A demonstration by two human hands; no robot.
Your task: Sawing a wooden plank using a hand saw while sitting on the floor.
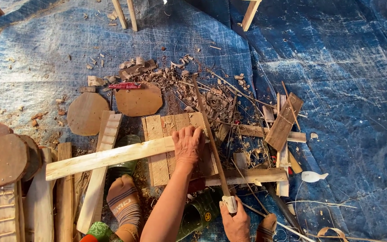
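At the far left lie stacked round wooden discs (3,157) and upright slats, with a ladder-like strip of wood below them. Just right of these a loose round board (87,113) rests flat on the blue tarpaulin (346,89), beside a second, rougher round board (139,100) with a small red tool (124,85) at its upper edge. A long pale plank (108,157) runs across the middle, tilted slightly up toward the right, over a ribbed strip of wood and a green sandal. A foot in a striped sock (124,201) sits below it.

The left hand (187,144) reaches forward from a bare, nearly straight forearm and lies palm down on the right end of the plank, where it crosses a panel of joined slats (166,148). Its fingers are pressed together and curled over the plank's far edge, holding it down.

The right hand (235,222) sits low near the frame's bottom, closed in a fist around the pale handle of a long thin blade (209,134). The blade slants up and left, passing just beside the left hand's fingertips and on past the panel.

Farther right, a heap of wood shavings (202,89), thin sticks and short offcuts (284,121) lies scattered, with a white scrap near the tarpaulin's folds.
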